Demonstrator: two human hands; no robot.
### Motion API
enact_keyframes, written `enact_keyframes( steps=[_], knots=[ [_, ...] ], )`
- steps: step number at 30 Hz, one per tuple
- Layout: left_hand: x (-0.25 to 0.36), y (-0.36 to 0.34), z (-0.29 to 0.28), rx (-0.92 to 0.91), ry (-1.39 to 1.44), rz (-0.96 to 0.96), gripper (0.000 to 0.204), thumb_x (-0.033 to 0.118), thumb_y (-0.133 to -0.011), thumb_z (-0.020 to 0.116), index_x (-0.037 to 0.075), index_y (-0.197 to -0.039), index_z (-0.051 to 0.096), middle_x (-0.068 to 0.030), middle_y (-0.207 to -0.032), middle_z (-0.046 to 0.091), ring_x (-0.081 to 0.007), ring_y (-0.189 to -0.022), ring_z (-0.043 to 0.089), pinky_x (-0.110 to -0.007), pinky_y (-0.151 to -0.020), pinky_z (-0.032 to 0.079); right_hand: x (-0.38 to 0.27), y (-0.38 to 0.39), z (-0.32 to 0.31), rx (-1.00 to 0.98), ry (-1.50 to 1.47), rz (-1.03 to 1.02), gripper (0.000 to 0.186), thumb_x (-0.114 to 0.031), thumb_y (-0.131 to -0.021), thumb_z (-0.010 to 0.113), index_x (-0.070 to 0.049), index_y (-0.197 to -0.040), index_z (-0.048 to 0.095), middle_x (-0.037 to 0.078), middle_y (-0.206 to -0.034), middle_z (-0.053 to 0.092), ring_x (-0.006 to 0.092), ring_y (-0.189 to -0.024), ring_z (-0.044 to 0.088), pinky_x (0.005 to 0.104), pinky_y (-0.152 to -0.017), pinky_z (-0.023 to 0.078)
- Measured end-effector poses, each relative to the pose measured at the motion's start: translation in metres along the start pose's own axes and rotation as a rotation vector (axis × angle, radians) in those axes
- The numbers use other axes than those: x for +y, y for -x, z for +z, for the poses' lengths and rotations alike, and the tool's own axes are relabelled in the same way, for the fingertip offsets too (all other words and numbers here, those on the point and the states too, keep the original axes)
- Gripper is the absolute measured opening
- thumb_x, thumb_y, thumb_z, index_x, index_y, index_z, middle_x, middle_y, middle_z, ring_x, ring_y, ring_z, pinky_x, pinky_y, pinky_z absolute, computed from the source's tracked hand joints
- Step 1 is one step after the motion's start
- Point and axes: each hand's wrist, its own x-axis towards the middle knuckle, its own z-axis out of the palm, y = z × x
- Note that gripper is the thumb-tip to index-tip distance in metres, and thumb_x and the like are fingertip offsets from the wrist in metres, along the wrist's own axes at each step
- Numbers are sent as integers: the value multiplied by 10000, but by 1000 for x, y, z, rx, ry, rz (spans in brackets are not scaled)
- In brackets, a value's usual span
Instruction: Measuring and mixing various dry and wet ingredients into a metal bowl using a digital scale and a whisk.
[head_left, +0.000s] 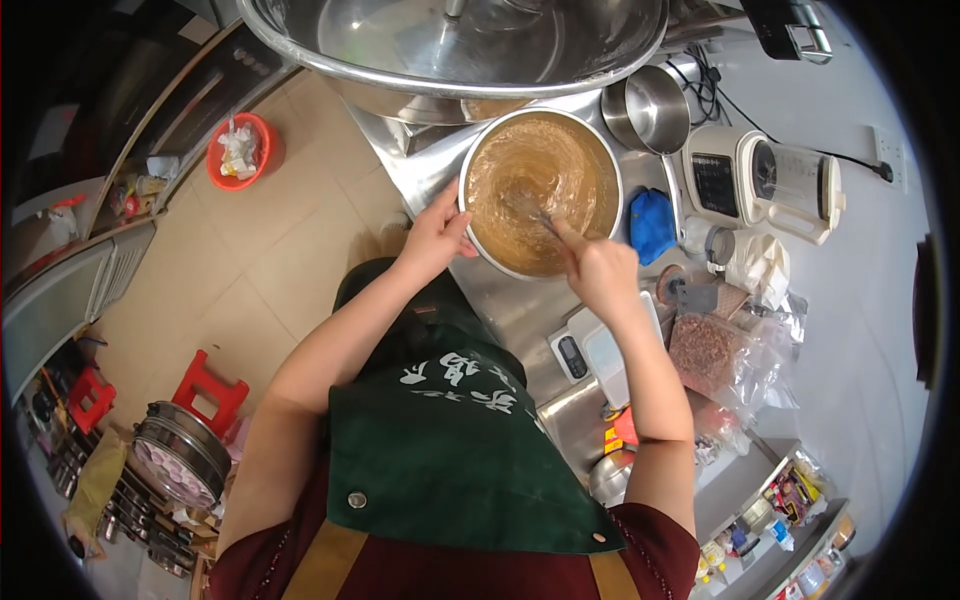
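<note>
A round metal bowl (617,182) stands on the steel counter before me, with thick brown batter (500,180) swirled inside it. My left hand (437,238) grips the bowl at its left side, fingers along the outer wall. In my right hand (603,272), closed over the bowl's near right rim, is the handle of a whisk (546,218). The whisk's head dips into the batter near the middle and is blurred there. Beyond the bowl, and close to it, is a large steel mixing basin (400,75).
Right of the bowl are a steel saucepan (640,110), a blue cloth-like item (652,226) and a cream blender (715,178). A digital scale (571,357) lies beside a pale tray (603,340) under my right forearm. On the floor at left stands a red bucket (268,150).
</note>
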Motion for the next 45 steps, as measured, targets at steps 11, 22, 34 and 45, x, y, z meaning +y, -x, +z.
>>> enact_keyframes(
  steps=[11,22,34,45],
  knots=[
    [2,2,-1,7,-9,-7,541,30,-863,379,153,-1350,179,-68,-814,541,-96,-564,550,-216,-525,501,35,-80,-80,62,353,-423,242,-132,-701,574,-196,-919,656,79,-569,546,226,-496,536,342,-477,411],
    [2,3,-1,9,-7,-12,545,28,-863,371,155,-1353,167,-72,-840,541,-92,-564,548,-215,-538,503,70,-129,-107,-281,176,-88,275,-122,-718,599,-224,-971,636,125,-833,615,271,-793,584,353,-720,447],
    [1,1,0,21,47,10,545,28,-856,417,82,-1340,173,-73,-779,543,-102,-540,552,-218,-487,498,70,-20,-61,-552,50,77,289,-186,-762,524,-207,-1041,594,152,-737,596,296,-715,584,386,-630,459],
    [-1,-1,1,18,46,-1,534,34,-860,413,74,-1338,178,-74,-785,542,-107,-544,549,-223,-494,497,-7,-5,-8,-147,-85,-50,279,-153,-767,526,-101,-1038,566,164,-627,570,309,-604,576,408,-551,443]
  ],
)
